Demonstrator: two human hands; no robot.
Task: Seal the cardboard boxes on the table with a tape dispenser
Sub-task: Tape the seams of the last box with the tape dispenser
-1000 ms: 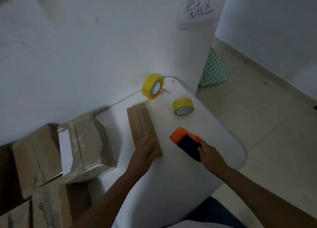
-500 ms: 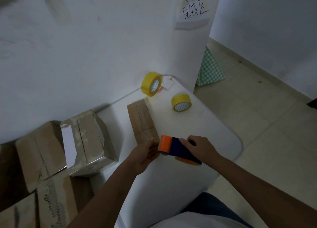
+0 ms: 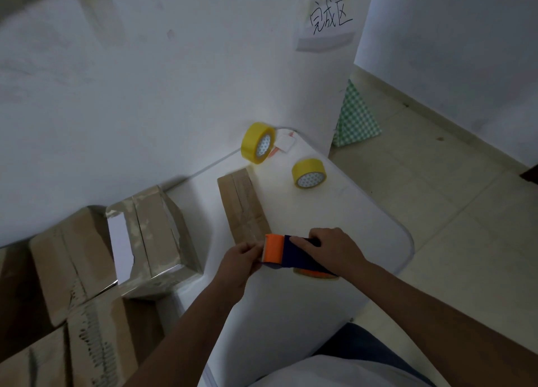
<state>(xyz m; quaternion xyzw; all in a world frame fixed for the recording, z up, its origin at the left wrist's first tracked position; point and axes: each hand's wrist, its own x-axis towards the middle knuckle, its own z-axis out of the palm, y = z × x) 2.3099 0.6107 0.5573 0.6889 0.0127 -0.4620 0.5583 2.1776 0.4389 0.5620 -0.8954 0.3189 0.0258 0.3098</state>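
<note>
Orange dispenser [image 3: 291, 255] mouth behind left hand [image 3: 241, 263]

I read three handwritten black characters, 完成区, on a white paper sheet [image 3: 327, 19] stuck to the wall [image 3: 174, 66], high above the standing yellow tape roll [image 3: 257, 142].

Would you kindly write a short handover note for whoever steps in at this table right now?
Right hand grips the tape dispenser just above the table.
Left hand pinches at the dispenser's orange front end, seemingly the tape's end.
The flat cardboard box lies just beyond the hands; tape already shows along it.
Two yellow tape rolls sit further back.
Left: bring the dispenser to the box and tape it.
</note>
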